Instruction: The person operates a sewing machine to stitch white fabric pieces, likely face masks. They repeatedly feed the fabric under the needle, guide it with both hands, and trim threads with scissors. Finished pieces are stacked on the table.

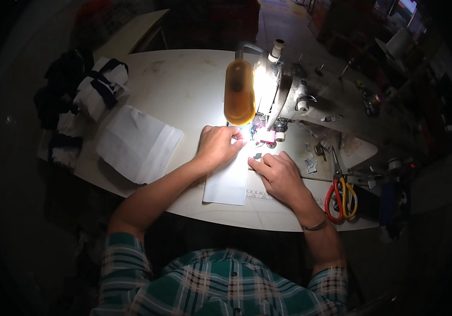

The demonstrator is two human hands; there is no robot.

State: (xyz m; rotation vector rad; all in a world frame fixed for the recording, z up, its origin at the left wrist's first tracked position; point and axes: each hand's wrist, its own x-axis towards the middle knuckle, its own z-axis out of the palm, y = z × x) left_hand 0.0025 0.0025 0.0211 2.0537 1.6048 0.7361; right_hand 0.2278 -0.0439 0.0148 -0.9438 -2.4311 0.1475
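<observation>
A white strip of cloth [226,184] lies lengthwise on the sewing table, its far end under the bright light at the sewing machine [284,100]. My left hand [219,145] rests on its far part, thumb and fingers pinched together on the cloth close to the needle area. At the strip's right edge is my right hand [279,175], its index fingertip touching down there and the other fingers curled under. Whatever those curled fingers may hold is hidden. Glare blurs the needle area, where a pink part [265,136] shows.
Left of my left forearm lies a stack of white cloth pieces [139,142], with black-and-white bundles [96,89] beyond. Red-and-yellow-handled scissors [340,195] lie right of my right hand. An amber oval piece [239,92] stands above the work. Small metal parts [310,163] lie near the machine.
</observation>
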